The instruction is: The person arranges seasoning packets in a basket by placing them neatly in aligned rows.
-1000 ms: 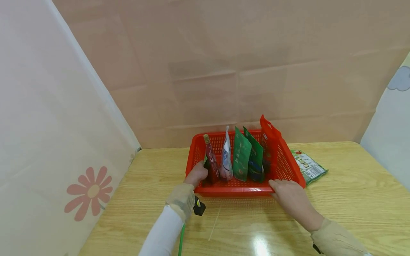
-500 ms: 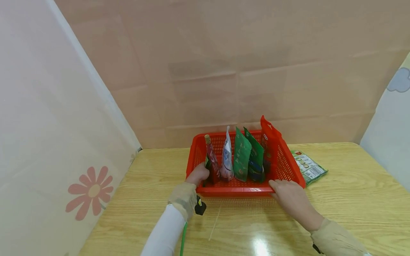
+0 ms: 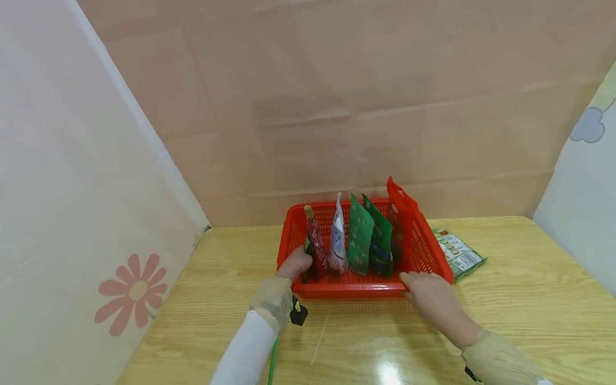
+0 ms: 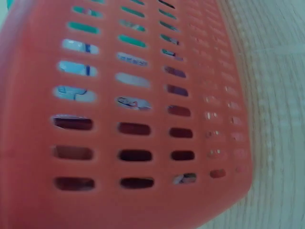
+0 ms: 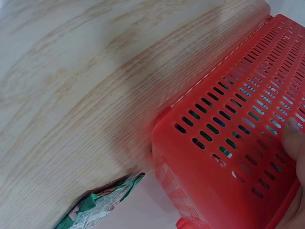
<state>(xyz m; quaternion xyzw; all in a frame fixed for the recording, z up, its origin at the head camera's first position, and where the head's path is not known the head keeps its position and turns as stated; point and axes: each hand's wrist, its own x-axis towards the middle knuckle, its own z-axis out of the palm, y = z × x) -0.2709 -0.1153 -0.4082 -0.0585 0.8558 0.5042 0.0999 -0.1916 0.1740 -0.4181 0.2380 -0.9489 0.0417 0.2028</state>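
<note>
A red plastic basket (image 3: 351, 290) stands on the table with several packages upright inside. My left hand (image 3: 298, 263) grips its front left corner. Those fingertips go behind the rim, partly hidden beside a dark green-edged package (image 3: 307, 262); the left wrist view shows only the basket's slotted wall (image 4: 105, 143). My right hand (image 3: 430, 294) holds the front rim towards the right, its thumb (image 5: 291, 131) against the outer wall. Inside the basket are a dark red pack with a tan top (image 3: 316, 243), a white pouch (image 3: 338, 243), two green pouches (image 3: 360, 235) and a red bag (image 3: 401, 219).
A green and white package (image 3: 459, 254) lies on the wooden table (image 3: 231, 299), right of the basket. A brown-papered wall (image 3: 308, 107) rises close behind. A small black device (image 3: 298, 313) with a green cable (image 3: 272, 358) is at the left wrist.
The head view has shifted slightly, so the whole scene sits a little lower and further left. Both hands keep about the same places on the basket, and its contents look unchanged.
</note>
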